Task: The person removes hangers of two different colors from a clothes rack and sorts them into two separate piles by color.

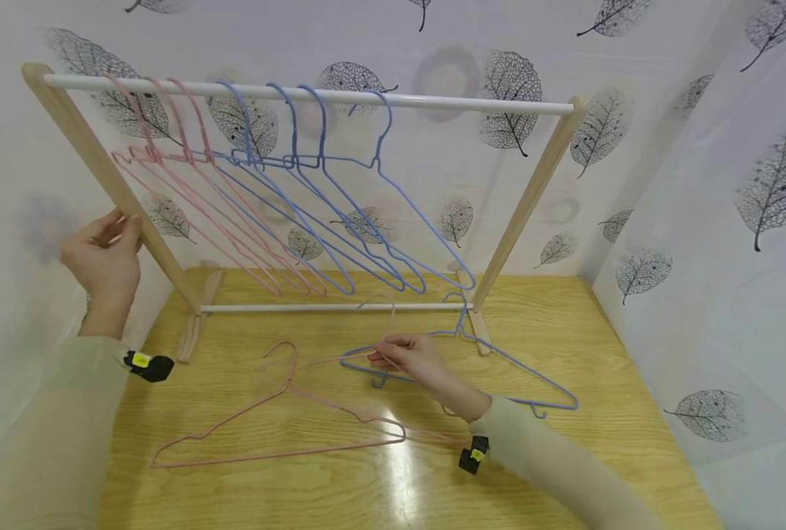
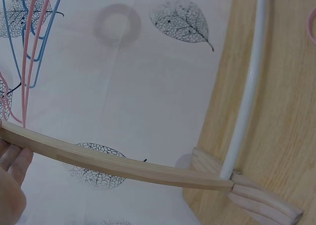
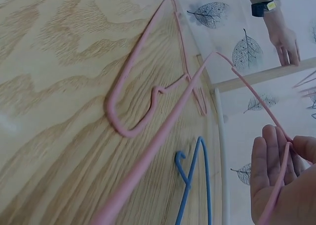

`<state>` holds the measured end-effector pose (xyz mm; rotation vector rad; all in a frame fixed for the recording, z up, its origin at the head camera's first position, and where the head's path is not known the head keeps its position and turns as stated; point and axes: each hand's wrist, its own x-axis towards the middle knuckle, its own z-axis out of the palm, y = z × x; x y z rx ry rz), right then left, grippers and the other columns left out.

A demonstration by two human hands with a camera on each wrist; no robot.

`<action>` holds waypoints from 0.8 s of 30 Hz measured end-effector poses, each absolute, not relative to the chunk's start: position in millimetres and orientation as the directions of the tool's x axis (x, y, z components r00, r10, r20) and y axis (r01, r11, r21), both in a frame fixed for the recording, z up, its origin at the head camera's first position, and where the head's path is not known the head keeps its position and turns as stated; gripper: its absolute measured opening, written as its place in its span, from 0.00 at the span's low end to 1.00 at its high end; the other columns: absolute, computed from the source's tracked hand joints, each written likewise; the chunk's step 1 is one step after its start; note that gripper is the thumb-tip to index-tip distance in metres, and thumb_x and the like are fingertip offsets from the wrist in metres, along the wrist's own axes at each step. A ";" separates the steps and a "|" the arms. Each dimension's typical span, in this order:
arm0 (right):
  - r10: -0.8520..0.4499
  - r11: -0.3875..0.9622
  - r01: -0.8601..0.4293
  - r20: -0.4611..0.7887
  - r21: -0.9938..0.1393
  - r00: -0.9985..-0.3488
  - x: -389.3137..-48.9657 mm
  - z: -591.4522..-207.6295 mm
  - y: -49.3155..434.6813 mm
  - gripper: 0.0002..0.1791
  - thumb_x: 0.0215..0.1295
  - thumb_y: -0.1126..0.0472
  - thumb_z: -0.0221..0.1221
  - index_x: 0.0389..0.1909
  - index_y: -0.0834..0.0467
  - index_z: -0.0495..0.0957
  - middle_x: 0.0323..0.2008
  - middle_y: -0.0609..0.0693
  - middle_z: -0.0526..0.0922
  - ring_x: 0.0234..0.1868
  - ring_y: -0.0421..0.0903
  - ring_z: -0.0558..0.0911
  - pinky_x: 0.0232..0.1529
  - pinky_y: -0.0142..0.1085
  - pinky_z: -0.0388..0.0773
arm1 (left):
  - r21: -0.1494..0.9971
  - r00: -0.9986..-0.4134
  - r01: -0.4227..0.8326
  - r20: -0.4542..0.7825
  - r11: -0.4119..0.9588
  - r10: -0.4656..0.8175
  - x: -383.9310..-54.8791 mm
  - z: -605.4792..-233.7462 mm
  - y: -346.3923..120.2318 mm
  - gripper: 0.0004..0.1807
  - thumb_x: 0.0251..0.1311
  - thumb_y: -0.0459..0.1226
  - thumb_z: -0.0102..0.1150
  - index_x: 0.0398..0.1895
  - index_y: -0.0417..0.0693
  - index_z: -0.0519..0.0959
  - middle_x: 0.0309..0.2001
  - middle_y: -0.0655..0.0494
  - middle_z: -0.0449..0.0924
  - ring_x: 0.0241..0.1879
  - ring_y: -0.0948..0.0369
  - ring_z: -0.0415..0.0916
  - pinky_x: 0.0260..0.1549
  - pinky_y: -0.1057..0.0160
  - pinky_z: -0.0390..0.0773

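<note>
My left hand (image 1: 104,258) grips the left wooden post (image 1: 91,151) of a clothes rack, thumb in front. In the left wrist view its fingers (image 2: 19,163) curl under that post. The right hand (image 1: 426,368) pinches a pink clothes hanger (image 3: 163,131) near its neck, held over the table with its hook upward. Below and left of it, another pink hanger (image 1: 280,453) lies flat on the table. A blue hanger (image 1: 525,371) lies behind and partly under my right hand.
Three pink hangers (image 1: 177,121) and several blue hangers (image 1: 323,129) hang from the rack's white top rail (image 1: 472,104). A lower white rail (image 1: 267,308) joins the feet on the wood-grain table (image 1: 565,471). Leaf-patterned sheeting (image 1: 698,258) surrounds the table.
</note>
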<state>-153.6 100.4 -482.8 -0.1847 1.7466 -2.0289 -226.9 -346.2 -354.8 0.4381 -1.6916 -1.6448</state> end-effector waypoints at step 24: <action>-0.578 0.011 0.229 -0.193 -0.973 -0.793 -156.2 -492.4 5.9 0.20 0.78 0.63 0.60 0.58 0.78 0.79 0.49 0.69 0.89 0.43 0.44 0.93 0.61 0.55 0.88 | 0.965 -0.683 0.185 0.263 0.187 -0.681 -225.3 -354.6 -344.6 0.17 0.66 0.35 0.70 0.57 0.44 0.87 0.32 0.78 0.88 0.28 0.78 0.85 0.35 0.84 0.85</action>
